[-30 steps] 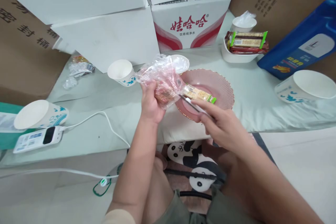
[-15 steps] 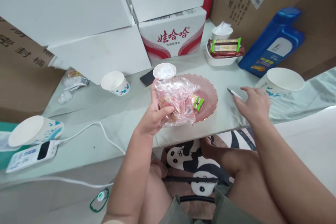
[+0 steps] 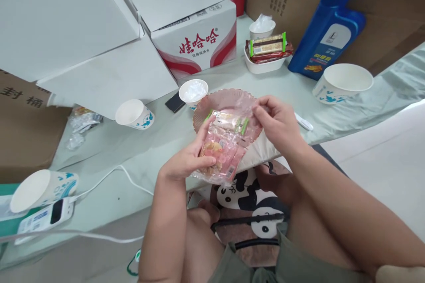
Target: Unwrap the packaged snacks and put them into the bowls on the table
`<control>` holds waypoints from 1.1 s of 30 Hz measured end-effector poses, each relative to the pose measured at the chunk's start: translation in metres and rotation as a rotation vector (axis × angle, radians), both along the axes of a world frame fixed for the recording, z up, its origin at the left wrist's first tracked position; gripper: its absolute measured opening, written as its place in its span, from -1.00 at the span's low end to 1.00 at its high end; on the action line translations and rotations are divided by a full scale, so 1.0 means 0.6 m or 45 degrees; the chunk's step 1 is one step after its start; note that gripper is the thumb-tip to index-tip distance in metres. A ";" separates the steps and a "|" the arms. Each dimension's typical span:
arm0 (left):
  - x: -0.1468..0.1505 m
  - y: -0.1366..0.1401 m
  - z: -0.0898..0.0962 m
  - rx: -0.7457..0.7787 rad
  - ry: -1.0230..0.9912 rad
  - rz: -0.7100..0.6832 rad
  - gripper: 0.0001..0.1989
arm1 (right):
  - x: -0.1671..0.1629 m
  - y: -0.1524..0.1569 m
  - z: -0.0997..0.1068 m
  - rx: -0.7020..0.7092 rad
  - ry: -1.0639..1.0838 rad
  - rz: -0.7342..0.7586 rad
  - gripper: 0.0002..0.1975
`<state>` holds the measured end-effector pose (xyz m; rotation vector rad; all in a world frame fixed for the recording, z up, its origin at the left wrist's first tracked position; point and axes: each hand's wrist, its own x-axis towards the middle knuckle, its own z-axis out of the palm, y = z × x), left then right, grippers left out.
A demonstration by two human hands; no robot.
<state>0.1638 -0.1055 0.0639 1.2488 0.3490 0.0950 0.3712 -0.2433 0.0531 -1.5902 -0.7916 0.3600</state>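
My left hand (image 3: 186, 157) is closed around a clear plastic bag (image 3: 222, 154) of pink-wrapped biscuits, thumb across its front. A round biscuit shows through the film. My right hand (image 3: 279, 119) pinches what looks like the bag's loose upper right edge. Under and behind the bag lies a pink ribbed plate (image 3: 232, 96) with a gold rim. A snack packet with green ends (image 3: 229, 122) shows above the biscuits; whether it is in the bag or on the plate I cannot tell. To the right, a slim white pen-like tool (image 3: 304, 122) is partly hidden by my right hand.
Behind the plate stands a paper cup with clear plastic (image 3: 195, 93). A white tub of snack bars (image 3: 265, 65), a blue bottle (image 3: 327, 35) and a large paper bowl (image 3: 343, 82) stand right. On the left are a paper cup (image 3: 134, 114) and a power strip with cable (image 3: 46, 219).
My right hand has left the pen-like tool and moved left to the bag's edge. The bag in my left hand is lower and tilted, uncovering more plate. The view has shifted right.
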 end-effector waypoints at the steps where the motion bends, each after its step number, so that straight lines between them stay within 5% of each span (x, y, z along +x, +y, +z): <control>1: -0.001 0.000 0.000 -0.010 -0.005 0.020 0.00 | 0.010 0.003 -0.005 -0.004 0.074 -0.078 -0.87; 6: 0.017 -0.013 0.000 -0.073 -0.075 0.358 0.12 | 0.018 -0.014 -0.011 0.103 -0.137 -0.438 -0.84; 9: 0.039 -0.026 -0.002 -0.066 -0.169 0.620 0.11 | -0.024 -0.029 -0.003 0.181 -0.504 -0.094 -0.81; 12: 0.057 -0.037 -0.004 -0.086 -0.215 0.670 0.10 | -0.068 -0.025 -0.008 0.137 -0.845 0.274 -0.69; 16: 0.065 -0.043 -0.004 -0.096 -0.207 0.712 0.10 | -0.088 -0.007 -0.028 0.100 -0.944 0.312 -0.76; 22: 0.070 -0.022 -0.006 -0.095 -0.320 1.046 -0.03 | -0.084 -0.013 -0.023 0.275 -1.180 0.224 -0.83; 25: 0.068 -0.009 -0.009 -0.099 -0.292 1.079 -0.09 | -0.084 -0.021 -0.015 0.226 -1.306 0.376 -0.82; 28: 0.064 -0.009 -0.006 -0.136 -0.283 1.082 -0.02 | -0.079 -0.022 -0.005 0.169 -1.120 0.497 -0.89; 33: 0.065 -0.035 0.005 -0.062 -0.283 0.885 0.16 | -0.072 0.006 0.009 0.103 -0.677 0.143 -0.84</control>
